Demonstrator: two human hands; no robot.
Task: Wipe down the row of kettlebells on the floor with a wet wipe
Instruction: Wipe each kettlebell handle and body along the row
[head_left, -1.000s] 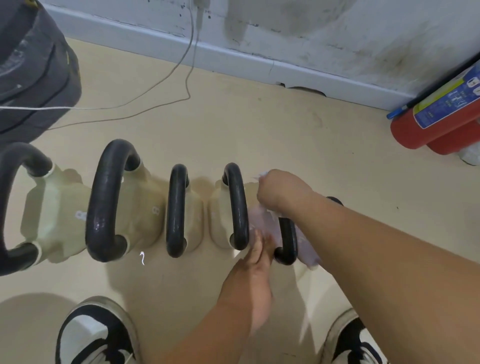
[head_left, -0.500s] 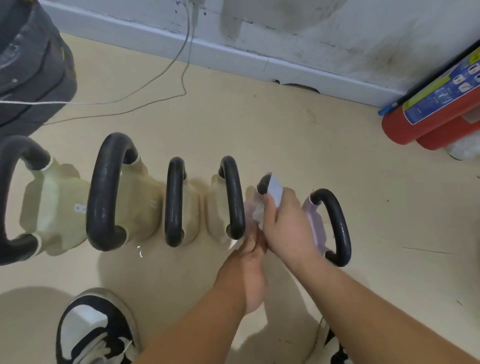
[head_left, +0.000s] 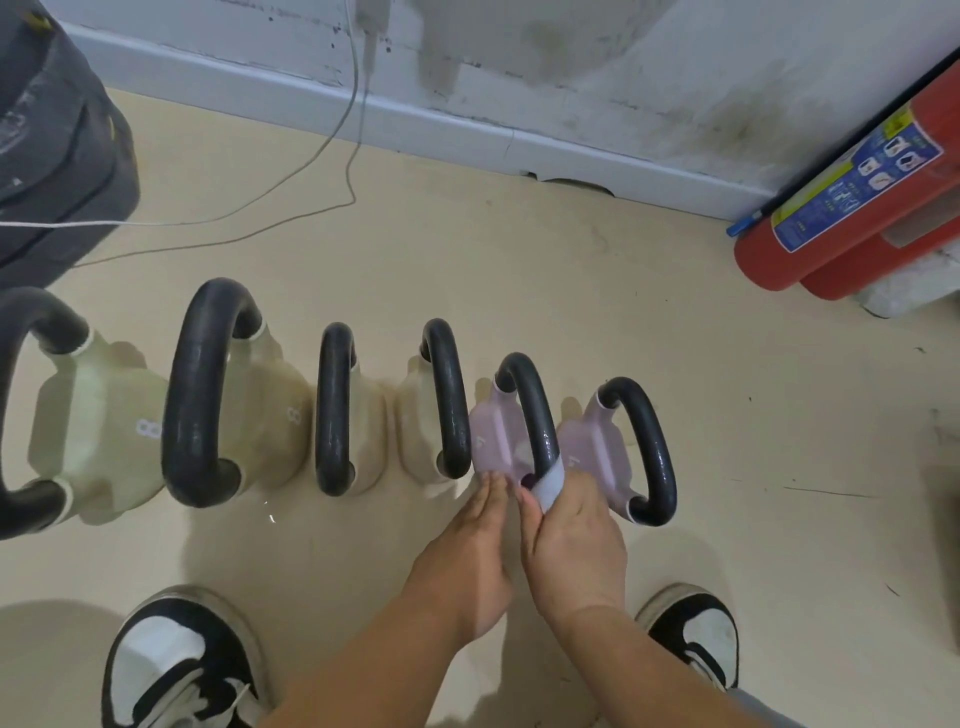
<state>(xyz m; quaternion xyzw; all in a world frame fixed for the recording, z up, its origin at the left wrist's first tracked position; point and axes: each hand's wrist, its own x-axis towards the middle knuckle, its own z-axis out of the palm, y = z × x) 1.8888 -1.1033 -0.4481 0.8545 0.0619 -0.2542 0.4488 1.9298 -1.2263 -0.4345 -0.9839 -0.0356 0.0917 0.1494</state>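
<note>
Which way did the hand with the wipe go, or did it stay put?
Yes, it moved. The right hand slid the wet wipe down the pink kettlebell's handle, from its wall end toward the person's end.

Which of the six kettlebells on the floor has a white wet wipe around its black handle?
The lilac kettlebell second from the right end: the right hand grips the white wet wipe round its handle. The other five handles are bare.

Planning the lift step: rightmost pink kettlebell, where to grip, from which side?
Grip the top of the black handle of the rightmost kettlebell, from above and the right. The loop stands upright, runs near-to-far and is free; bare floor lies on that side, while the next kettlebell and the right hand with the wipe crowd its left.
</note>
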